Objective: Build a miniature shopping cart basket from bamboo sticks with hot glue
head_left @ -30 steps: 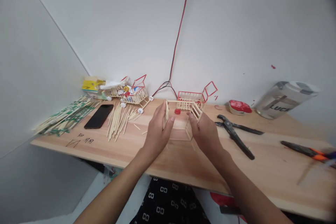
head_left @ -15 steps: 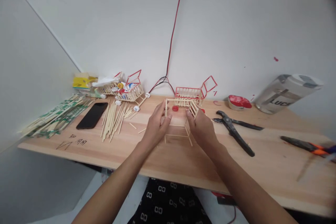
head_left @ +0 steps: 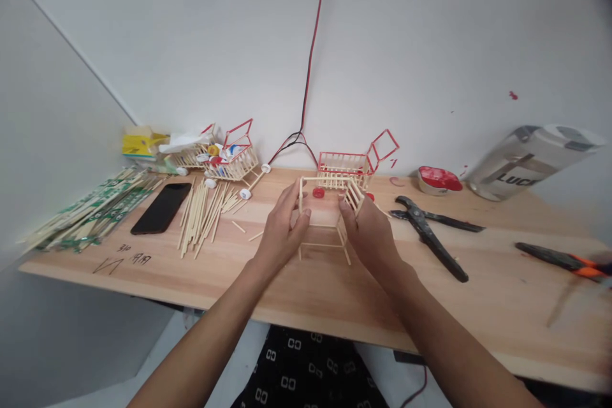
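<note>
A: What's between the hands?
B: A boxy stick frame (head_left: 323, 226) of thin, pale wooden rods, see-through, its right side slatted. It's above the table (head_left: 287, 296); I can't tell whether its feet touch.
A: And the grip?
B: The left hand (head_left: 282, 226) is clamped on its left upright, the right hand (head_left: 370, 226) around the slatted side.
A: Behind it?
B: A miniature shopping cart (head_left: 343, 170), red-rimmed with round red wheels, near the wall.
A: Any room sideways?
B: Leftward, a couple of stick offcuts, then loose straight sticks (head_left: 201, 217) and a flat, glossy phone (head_left: 161, 208). Rightward, dark metal pliers (head_left: 430, 236) lie near the right hand.
A: Toward the front edge?
B: Smooth, banded wood grain runs from the frame to that straight edge.
</note>
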Demonstrator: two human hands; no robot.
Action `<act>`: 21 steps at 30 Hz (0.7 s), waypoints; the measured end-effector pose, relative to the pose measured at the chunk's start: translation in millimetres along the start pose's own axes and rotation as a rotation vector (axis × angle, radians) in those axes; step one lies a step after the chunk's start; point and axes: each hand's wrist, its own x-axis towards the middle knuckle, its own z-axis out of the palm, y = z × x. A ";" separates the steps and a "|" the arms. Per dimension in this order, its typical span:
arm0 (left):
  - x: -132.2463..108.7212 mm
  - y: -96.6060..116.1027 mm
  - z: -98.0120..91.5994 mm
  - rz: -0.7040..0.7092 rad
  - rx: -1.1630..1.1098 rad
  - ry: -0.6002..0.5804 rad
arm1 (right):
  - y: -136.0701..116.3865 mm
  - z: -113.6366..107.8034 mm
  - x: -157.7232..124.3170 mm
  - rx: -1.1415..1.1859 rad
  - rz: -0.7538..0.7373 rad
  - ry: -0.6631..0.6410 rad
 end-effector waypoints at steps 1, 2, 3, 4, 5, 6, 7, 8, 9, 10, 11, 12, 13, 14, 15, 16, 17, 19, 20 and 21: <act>-0.6 -0.5 0.1 0.005 0.010 0.004 | -0.2 -0.4 -0.3 0.000 0.005 -0.005; -1.2 -0.9 0.2 0.010 0.018 0.006 | -0.5 -0.7 -0.6 0.001 0.014 -0.011; -1.8 -1.1 0.2 0.012 0.024 0.006 | -0.8 -1.0 -0.8 0.001 0.022 -0.018; -2.4 -1.1 0.2 0.013 0.028 0.006 | -1.0 -1.2 -1.1 0.002 0.027 -0.024; -2.9 -0.9 0.2 0.014 0.030 0.006 | -1.3 -1.3 -1.4 0.002 0.027 -0.025; -3.5 -0.5 0.1 0.014 0.032 0.007 | -1.4 -1.1 -1.7 0.004 0.023 -0.022; -3.9 -0.1 0.0 0.015 0.035 0.008 | -1.4 -0.8 -2.0 0.006 0.018 -0.015; -4.3 0.4 -0.1 0.015 0.037 0.010 | -1.3 -0.3 -2.4 0.008 0.012 -0.007; -4.7 0.9 -0.2 0.016 0.038 0.011 | -1.1 0.3 -2.8 0.010 0.006 0.000; -5.0 1.2 -0.3 0.017 0.037 0.011 | -0.7 1.0 -3.2 0.011 0.002 0.009; -5.2 1.5 -0.3 0.018 0.035 0.010 | -0.3 1.6 -3.5 0.011 -0.002 0.016; -5.4 1.6 -0.3 0.017 0.032 0.010 | 0.1 2.1 -3.8 0.011 -0.006 0.024; -5.5 1.6 -0.3 0.016 0.028 0.009 | 0.5 2.6 -4.0 0.012 -0.009 0.031; -5.5 1.5 -0.3 0.016 0.024 0.009 | 0.8 2.9 -4.1 0.014 -0.014 0.038; -5.5 1.4 -0.3 0.015 0.022 0.008 | 0.9 3.1 -4.2 0.017 -0.017 0.045; -5.5 1.2 -0.3 0.015 0.020 0.008 | 1.0 3.2 -4.3 0.022 -0.019 0.051; -5.4 1.0 -0.2 0.015 0.018 0.008 | 1.0 3.3 -4.3 0.026 -0.020 0.055; -5.2 0.8 -0.2 0.016 0.020 0.007 | 0.9 3.5 -4.4 0.025 -0.021 0.058; -5.1 0.8 -0.2 0.016 0.023 0.007 | 0.9 3.6 -4.5 0.021 -0.019 0.057; -4.9 0.8 -0.2 0.017 0.026 0.008 | 1.0 3.8 -4.6 0.017 -0.019 0.055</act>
